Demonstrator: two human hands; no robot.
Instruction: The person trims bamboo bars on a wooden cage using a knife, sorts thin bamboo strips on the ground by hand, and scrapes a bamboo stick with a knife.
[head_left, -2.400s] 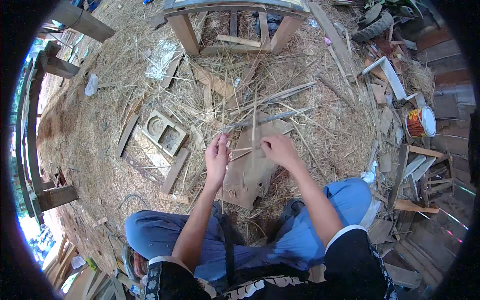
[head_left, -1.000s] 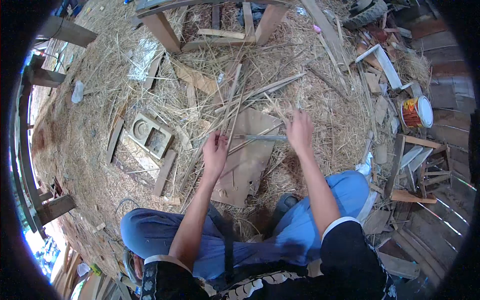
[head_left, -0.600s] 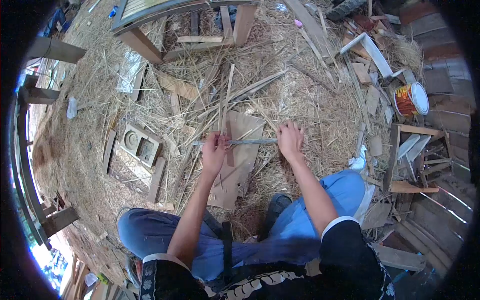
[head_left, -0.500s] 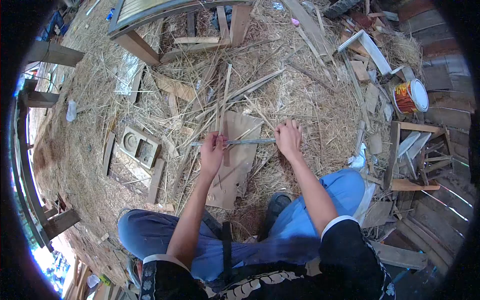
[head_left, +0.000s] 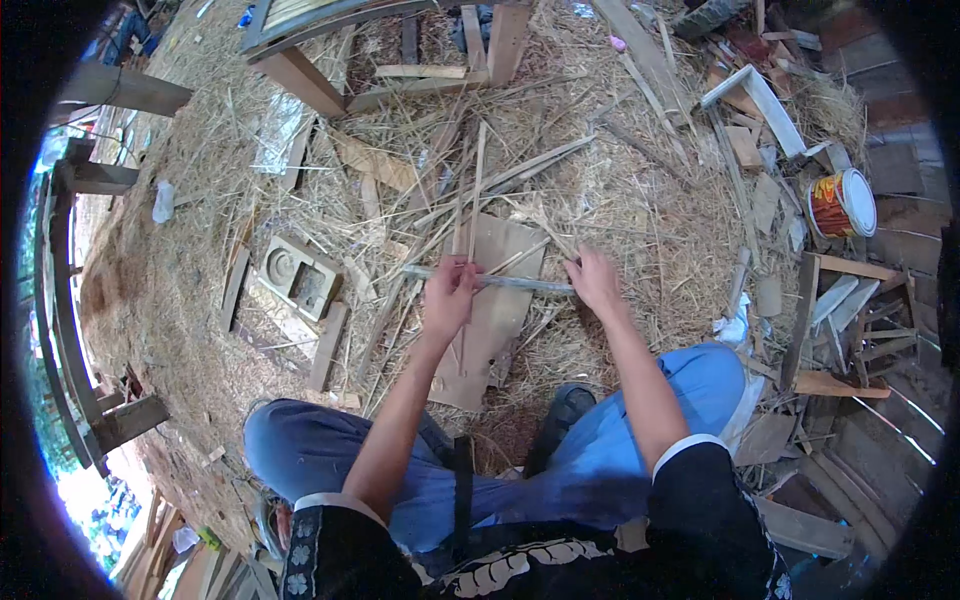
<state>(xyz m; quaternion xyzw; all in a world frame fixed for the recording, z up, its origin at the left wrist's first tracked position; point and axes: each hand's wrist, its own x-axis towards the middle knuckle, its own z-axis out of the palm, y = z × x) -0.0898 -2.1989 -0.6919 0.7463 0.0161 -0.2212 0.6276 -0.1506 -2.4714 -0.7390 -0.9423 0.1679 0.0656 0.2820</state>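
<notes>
A thin grey strip [head_left: 525, 283] lies crosswise between my hands, above a flat brown board [head_left: 490, 325] on the straw. My left hand [head_left: 450, 290] is closed round the strip near its left end, and thin upright sticks [head_left: 478, 170] rise from the same fingers. At the strip's right end my right hand [head_left: 594, 278] pinches it, with the fingertips pressed together. Long pale slats [head_left: 545, 165] lie on the straw beyond my hands.
A carved wooden block [head_left: 300, 277] with a round and a square hollow lies at the left. A wooden frame on legs [head_left: 310, 82] stands ahead. On the right are a paint bucket [head_left: 842, 203], a white angled piece [head_left: 765, 105] and scrap wood [head_left: 855, 330].
The upright sticks and the grey strip have come together at my left hand. My right hand has gone from near the left hand out to the strip's right end. The view has shifted.
</notes>
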